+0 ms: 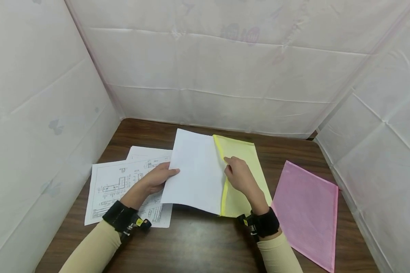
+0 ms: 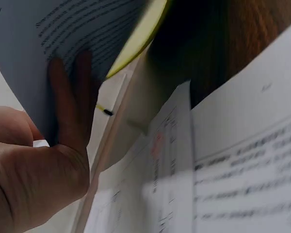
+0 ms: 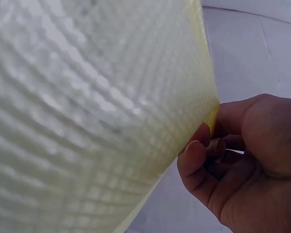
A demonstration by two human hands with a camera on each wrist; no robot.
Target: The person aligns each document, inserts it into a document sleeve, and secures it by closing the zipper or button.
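Pink mesh pouch and printed drawings on brown table

Dark brown wooden table carries everything. Printed technical-drawing sheets lie flat under and left of left hand. Yellow mesh zip pouch rests under right hand. Pink mesh pouch lies flat right of right hand, just beside yellow one.
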